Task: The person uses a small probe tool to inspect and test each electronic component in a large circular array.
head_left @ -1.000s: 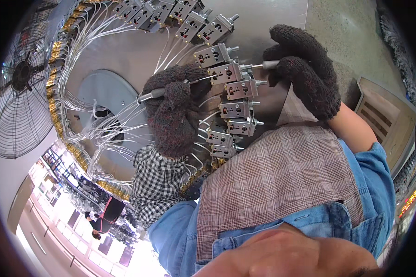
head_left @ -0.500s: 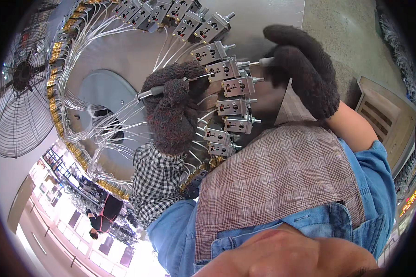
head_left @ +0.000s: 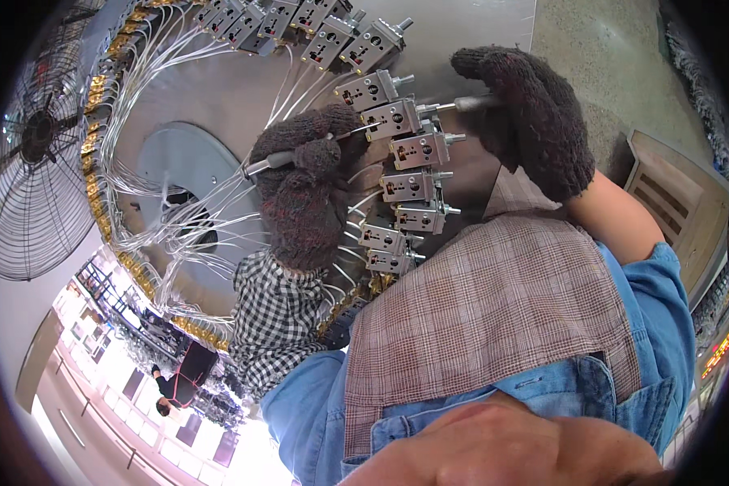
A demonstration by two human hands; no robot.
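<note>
Both my hands wear dark knitted gloves. My left hand [head_left: 304, 186] is closed around a slim screwdriver-like tool [head_left: 269, 164] with a grey handle. Its thin metal tip reaches onto the face of a small metal control box [head_left: 393, 119] with a projecting shaft. On that box's other side, my right hand [head_left: 539, 121] is closed on a grey cylindrical tool [head_left: 470, 104], whose thin end meets the box's shaft end. Most of this tool is hidden in the glove. More such boxes [head_left: 419, 151] stand in a curved row, with white wires [head_left: 219, 206] running among them.
The boxes sit along a round metal table [head_left: 462, 32] with a grey raised disc [head_left: 166, 146] at its middle. Brass-coloured fittings [head_left: 95, 162] line its far-left rim. A caged fan [head_left: 36, 162] stands left, a wooden stool-like piece [head_left: 672, 194] right. Another person [head_left: 182, 385] is at lower left.
My right hand has shifted slightly and its fingers have turned around the grey tool, which shows a little more. The left hand and its tool have hardly moved.
</note>
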